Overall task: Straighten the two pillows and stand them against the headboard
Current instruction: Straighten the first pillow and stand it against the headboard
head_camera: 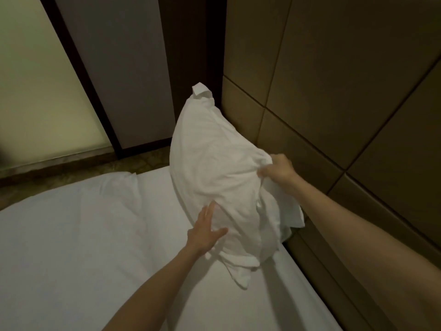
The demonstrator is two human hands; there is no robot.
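One white pillow point(222, 168) is standing on end on the far right part of the bed point(78, 235), tilted toward the padded headboard point(346, 103) on the right. The right hand point(279, 169) is pinching a bunch of the pillowcase fabric at its right edge — fingers closed on it. The left hand point(205, 231) is flat and open, palm pressed against the pillow's near left side. Only this pillow shows.

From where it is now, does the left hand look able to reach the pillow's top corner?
Probably yes. The left hand lies flat, low on the pillow; nothing blocks the way up to the top corner. The right hand grips the right edge.
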